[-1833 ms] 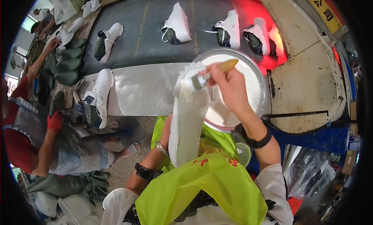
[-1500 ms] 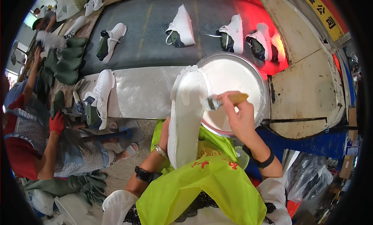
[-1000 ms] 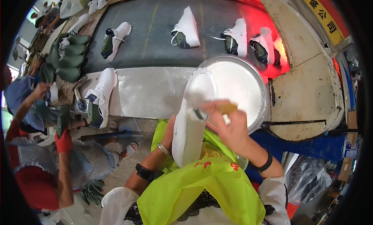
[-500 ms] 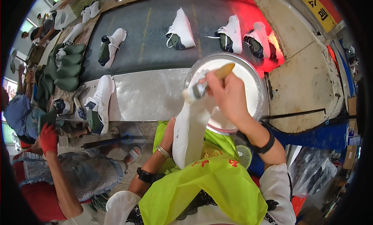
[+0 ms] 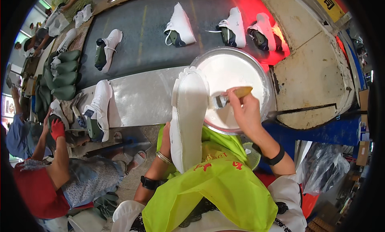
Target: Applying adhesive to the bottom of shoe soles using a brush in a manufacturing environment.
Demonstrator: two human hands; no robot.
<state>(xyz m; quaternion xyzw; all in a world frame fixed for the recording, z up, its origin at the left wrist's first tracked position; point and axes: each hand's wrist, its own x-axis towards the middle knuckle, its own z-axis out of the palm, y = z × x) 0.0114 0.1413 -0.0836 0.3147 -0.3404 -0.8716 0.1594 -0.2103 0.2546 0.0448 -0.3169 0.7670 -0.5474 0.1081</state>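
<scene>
Over the round metal basin (image 5: 268, 77) of white glue, the right hand (image 5: 244, 109) pinches a yellow-handled brush (image 5: 230, 97), fingers (image 5: 232, 100) closed on the handle, bristle end pointing left toward the shoe. The white shoe (image 5: 187, 120) is held sole-up, toe away from the person, its toe end overlapping the basin's left rim. The left hand (image 5: 165, 136) grips the shoe from underneath at its left side; only the thumb side shows, so how far those fingers wrap cannot be told. The basin sits at the edge of the bench (image 5: 136, 99), a bare metal sheet. Beyond it, a dark conveyor belt (image 5: 140, 39) carries several white shoes. At the left, another person in a red glove (image 5: 57, 128) works beside a white shoe (image 5: 98, 109) resting on the bench.
</scene>
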